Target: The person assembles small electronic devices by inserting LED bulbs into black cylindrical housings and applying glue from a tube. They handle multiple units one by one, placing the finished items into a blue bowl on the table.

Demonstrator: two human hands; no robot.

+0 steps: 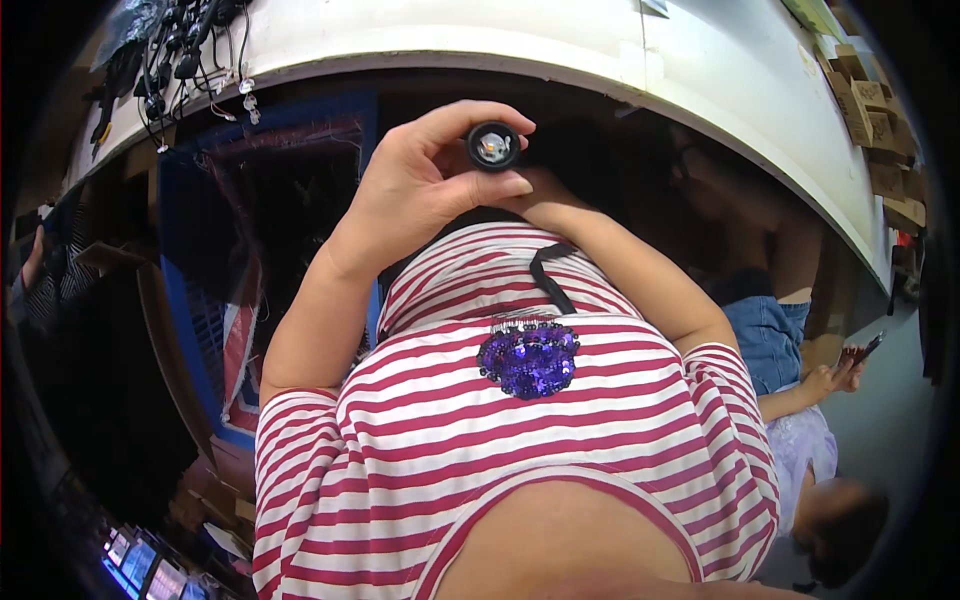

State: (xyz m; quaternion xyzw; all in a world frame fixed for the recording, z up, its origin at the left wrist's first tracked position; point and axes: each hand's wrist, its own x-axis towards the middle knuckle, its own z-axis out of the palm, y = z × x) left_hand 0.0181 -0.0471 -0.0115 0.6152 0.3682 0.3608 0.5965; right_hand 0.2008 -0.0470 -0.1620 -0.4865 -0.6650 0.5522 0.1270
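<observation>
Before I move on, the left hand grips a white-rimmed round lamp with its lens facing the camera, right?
Not white: the head view shows the left hand gripping a black-rimmed round lamp, its lens facing the camera. The rest is right.

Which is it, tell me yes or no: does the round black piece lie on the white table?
No, the left hand holds the round black piece between thumb and fingers, away from the white table.

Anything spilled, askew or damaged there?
The tangled black cables look untidy, hanging over the edge of the white table, loose ends dangling at upper left. The black, round-faced part in the left hand shows no visible damage; no spill shows.
</observation>
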